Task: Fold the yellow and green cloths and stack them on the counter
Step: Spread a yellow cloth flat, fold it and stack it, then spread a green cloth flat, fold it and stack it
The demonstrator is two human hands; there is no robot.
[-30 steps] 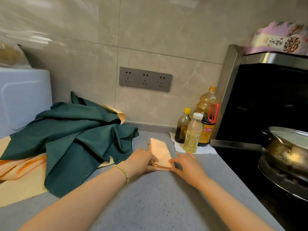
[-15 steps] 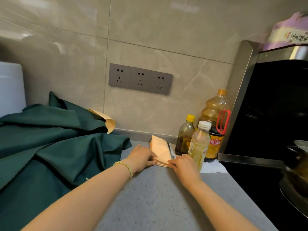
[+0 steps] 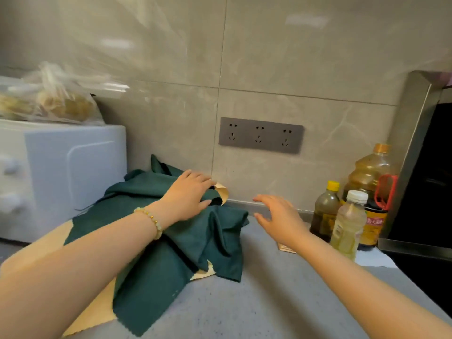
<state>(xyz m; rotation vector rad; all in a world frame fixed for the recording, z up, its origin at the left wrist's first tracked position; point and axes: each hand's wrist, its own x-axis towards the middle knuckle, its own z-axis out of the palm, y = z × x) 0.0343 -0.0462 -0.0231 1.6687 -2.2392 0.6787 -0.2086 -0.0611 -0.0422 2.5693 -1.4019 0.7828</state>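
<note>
Head view smears the white appliance [image 3: 61, 177] and the bag [image 3: 49, 99] on top of it, while the folded yellow cloth [image 3: 286, 248] lies almost wholly hidden under the right wrist, one corner showing on the counter [image 3: 256, 302] near the bottles [image 3: 347, 226]. The right hand [image 3: 281, 216] hovers with fingers spread, touching nothing. The left hand [image 3: 188, 194] rests on the rumpled green cloth [image 3: 195, 243], fingers together and bent over its crest by the wall; whether they pinch it I cannot tell, and the unfolded yellow cloth [image 3: 95, 316] lies beneath.
</note>
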